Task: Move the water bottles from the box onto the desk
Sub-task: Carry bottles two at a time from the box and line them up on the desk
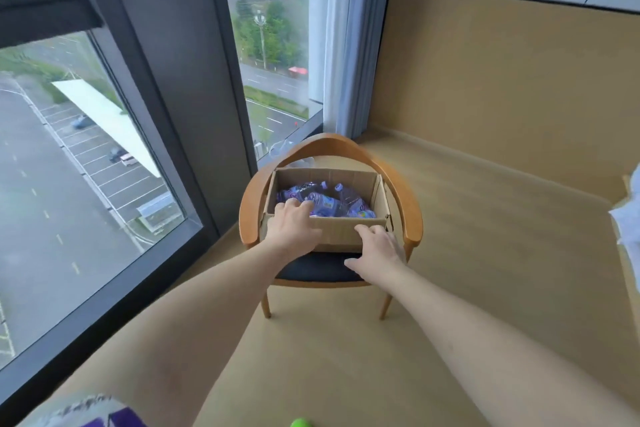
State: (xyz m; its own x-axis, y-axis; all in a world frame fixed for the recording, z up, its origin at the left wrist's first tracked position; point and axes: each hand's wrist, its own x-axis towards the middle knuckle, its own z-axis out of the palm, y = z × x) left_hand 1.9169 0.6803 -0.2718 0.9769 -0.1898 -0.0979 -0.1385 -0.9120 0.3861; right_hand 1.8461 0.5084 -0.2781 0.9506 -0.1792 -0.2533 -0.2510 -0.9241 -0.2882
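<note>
An open cardboard box (341, 231) stands on the dark seat of a wooden armchair (414, 218). Several clear water bottles with purple-blue labels (332, 203) lie inside it. My left hand (292, 224) reaches over the box's near wall, its fingers bent down onto a bottle at the front left. My right hand (379, 248) lies against the outside of the near wall at its right corner, fingers spread, thumb pointing left. No desk is plainly in view.
A floor-to-ceiling window (86, 156) with a dark frame runs along the left. A pale blue curtain (349, 38) hangs behind the chair. Wood panelling covers the right wall. White fabric (628, 222) shows at the right edge. Wooden floor surrounds the chair.
</note>
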